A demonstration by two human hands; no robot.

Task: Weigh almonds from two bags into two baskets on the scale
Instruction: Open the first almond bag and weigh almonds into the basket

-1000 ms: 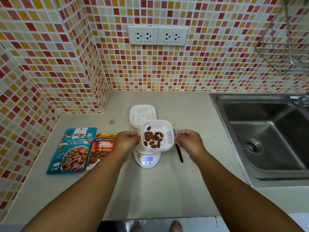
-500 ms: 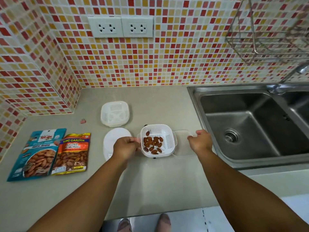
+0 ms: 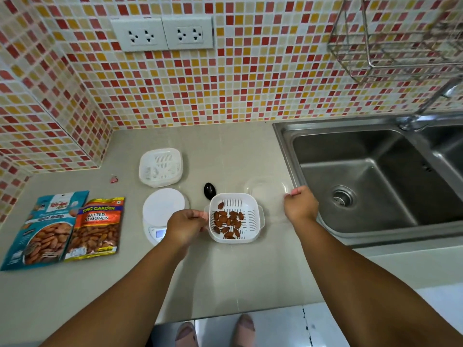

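White plastic basket (image 3: 236,217) with almonds (image 3: 228,222) sits on the surface beside the scale (image 3: 162,214). Left hand (image 3: 186,226) pinches its side tab; right hand (image 3: 299,205) looks curled, holding nothing clear. It seems light and stiff; hold both tabs.

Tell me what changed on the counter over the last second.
The basket of almonds came off the scale to the counter on its right. The left hand keeps its grip on the rim; the right hand let go and touches a clear lid. The empty basket and both bags stayed put.
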